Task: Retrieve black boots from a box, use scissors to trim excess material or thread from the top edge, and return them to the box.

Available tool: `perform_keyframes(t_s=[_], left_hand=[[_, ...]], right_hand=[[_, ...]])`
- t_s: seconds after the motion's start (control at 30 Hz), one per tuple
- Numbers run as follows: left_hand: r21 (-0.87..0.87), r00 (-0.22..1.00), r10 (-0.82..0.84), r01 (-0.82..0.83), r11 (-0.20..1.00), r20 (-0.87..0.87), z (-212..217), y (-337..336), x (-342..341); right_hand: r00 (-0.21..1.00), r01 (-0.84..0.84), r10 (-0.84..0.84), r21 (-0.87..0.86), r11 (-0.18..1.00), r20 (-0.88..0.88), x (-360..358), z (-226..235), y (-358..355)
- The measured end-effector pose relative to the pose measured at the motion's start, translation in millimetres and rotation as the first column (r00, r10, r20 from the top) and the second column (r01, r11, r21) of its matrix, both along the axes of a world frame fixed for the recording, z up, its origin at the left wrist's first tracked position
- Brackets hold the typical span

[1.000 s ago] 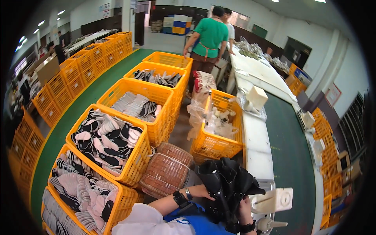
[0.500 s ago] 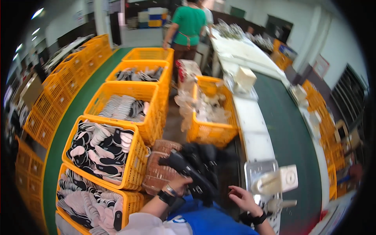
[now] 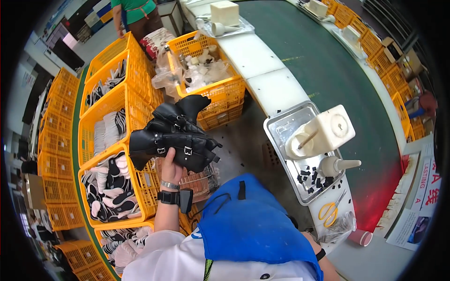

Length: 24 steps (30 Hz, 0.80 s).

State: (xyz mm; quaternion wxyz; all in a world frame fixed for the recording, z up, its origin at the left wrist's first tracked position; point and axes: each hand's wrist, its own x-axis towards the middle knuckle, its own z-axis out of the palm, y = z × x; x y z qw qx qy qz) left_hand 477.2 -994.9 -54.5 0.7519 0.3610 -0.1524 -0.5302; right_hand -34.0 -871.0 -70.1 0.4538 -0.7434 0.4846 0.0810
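Note:
My left hand (image 3: 172,169) is closed round black boots (image 3: 180,136) with straps and silver buckles, lifted in front of me above the brick-coloured bundle on the floor. The boots overlap, so I cannot tell how many there are. Low on the right, part of my right hand (image 3: 309,240) shows beside the blue apron (image 3: 253,225), its fingers hidden. Nearest to that side are yellow-handled scissors (image 3: 329,214) and a crumpled clear plastic bag (image 3: 342,227) on the white bench edge.
A metal tray (image 3: 273,136) bears a white square container (image 3: 335,129), a white nozzle bottle (image 3: 330,166) and small black scraps. Green conveyor belt (image 3: 304,56) runs beyond. Yellow crates (image 3: 152,180) with insoles line my left; another crate (image 3: 220,91) holds plastic bags. A person (image 3: 138,16) stands far off.
My view has turned rightward and down. The boots in my left hand have come up and now lie sideways. My right hand, earlier spread near the tray, has dropped back beside the apron.

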Motion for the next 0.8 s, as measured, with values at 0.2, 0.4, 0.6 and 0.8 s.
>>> perform_keyframes(t_s=[0.2,0.4,0.6,0.8], left_hand=[[0.034,0.992,-0.119,0.12,0.992,-0.031,24.3,-51.8,-38.8],[-0.015,0.948,-0.3,0.3,0.954,-0.102,40.0,-113.6,-68.1],[-0.064,0.91,-0.409,0.405,0.912,-0.073,43.5,-188.4,-36.7],[-0.085,0.884,-0.467,0.463,0.882,-0.024,24.1,-293.2,64.5]], right_hand=[[0.982,0.124,-0.158,-0.288,0.949,-0.099,29.0,20.4,-17.4],[0.94,0.077,-0.059,0.042,0.996,-0.335,53.1,16.8,-78.2],[0.962,0.015,-0.03,-0.056,0.998,-0.27,115.4,8.6,-161.4],[0.971,-0.008,-0.029,-0.155,0.988,-0.237,220.5,-4.5,-285.7]])
